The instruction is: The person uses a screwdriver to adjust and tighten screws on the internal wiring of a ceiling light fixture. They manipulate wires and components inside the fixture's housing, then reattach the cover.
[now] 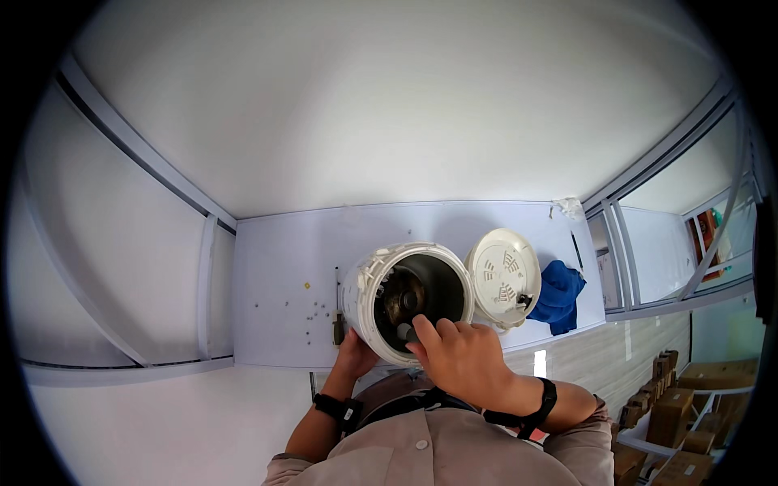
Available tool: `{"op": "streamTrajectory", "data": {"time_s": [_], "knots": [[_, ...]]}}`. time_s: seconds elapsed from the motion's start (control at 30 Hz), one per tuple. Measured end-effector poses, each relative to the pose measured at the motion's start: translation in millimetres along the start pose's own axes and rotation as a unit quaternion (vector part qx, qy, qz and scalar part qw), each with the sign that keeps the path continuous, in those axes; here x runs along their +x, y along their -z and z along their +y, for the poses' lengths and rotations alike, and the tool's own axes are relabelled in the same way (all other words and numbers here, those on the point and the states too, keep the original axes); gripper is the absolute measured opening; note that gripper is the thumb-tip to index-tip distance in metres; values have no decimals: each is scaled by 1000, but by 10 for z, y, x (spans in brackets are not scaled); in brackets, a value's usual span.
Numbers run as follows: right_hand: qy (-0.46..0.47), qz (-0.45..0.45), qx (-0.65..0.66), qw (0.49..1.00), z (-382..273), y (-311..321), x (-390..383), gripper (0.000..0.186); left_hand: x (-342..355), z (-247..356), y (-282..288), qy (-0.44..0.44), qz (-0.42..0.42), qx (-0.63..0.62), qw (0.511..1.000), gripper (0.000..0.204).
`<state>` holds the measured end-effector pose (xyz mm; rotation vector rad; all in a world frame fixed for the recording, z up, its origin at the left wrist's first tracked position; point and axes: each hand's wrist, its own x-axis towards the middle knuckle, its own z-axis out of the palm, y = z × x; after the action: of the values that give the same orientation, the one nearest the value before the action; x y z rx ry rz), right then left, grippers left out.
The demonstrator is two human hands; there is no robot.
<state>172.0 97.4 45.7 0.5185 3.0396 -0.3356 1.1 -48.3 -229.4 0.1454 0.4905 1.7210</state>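
A white cylindrical housing (365, 312) lies tilted on the table, its round mouth facing me. Deep inside sits a brown and dark motor-like part (403, 296). My left hand (354, 356) is closed against the housing's lower left side, with some fingertips hidden behind it. At the rim's lower right, my right hand (460, 356) is closed, thumb and fingers bent into the opening around a small dark and grey piece whose kind does not show. Against the housing's right side leans a round cream lid (504, 279) with slotted vents.
On the white table (275, 243), several small screws (310, 318) and a yellow bit (307, 285) lie left of the housing, beside a screwdriver (338, 324). To the right are a blue cloth (559, 293) and a thin black stick (577, 251). Framed panels border both sides; cardboard boxes (671, 415) stand lower right.
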Motion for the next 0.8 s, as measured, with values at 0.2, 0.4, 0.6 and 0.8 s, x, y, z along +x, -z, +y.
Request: {"op": "streamTrajectory", "data": {"time_s": [0.2, 0.4, 0.6, 0.8], "knots": [[80, 173, 77, 979, 64, 39, 39, 41, 1, 29, -87, -16, -18, 10, 1000, 88], [89, 138, 55, 985, 128, -24, 57, 38, -17, -4, 29, -7, -33, 11, 999, 87], [33, 109, 41, 993, 104, -76, 39, 37, -15, 27, -59, -7, -22, 9, 1000, 87], [23, 85, 92, 992, 142, -17, -5, 38, -28, 16, 7, -5, -16, 11, 1000, 88]]}}
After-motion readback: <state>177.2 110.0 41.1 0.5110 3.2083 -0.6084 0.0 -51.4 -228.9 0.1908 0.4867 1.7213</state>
